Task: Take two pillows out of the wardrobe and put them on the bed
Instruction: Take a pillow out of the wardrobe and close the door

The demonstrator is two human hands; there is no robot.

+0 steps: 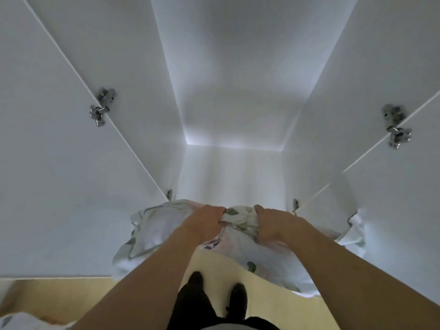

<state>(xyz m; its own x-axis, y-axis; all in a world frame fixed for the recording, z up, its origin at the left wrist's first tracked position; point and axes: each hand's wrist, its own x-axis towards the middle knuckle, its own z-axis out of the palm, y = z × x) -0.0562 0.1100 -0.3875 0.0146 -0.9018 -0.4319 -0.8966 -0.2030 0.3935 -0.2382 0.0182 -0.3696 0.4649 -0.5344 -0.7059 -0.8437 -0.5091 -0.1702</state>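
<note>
Here the white wardrobe (233, 91) stands with both doors swung wide, and a floral pillow (154, 232) bulges out of its near opening, hanging over the pale floor (147, 282). The left hand (207, 220) and the right hand (271, 222), close together, each have their fingers curled into a bunch of the pillow's upper edge. The pillow's right end is cut off behind the right door (392, 186), and a scrap of patterned cloth (21, 322) at the near left corner is too cropped to identify.
</note>
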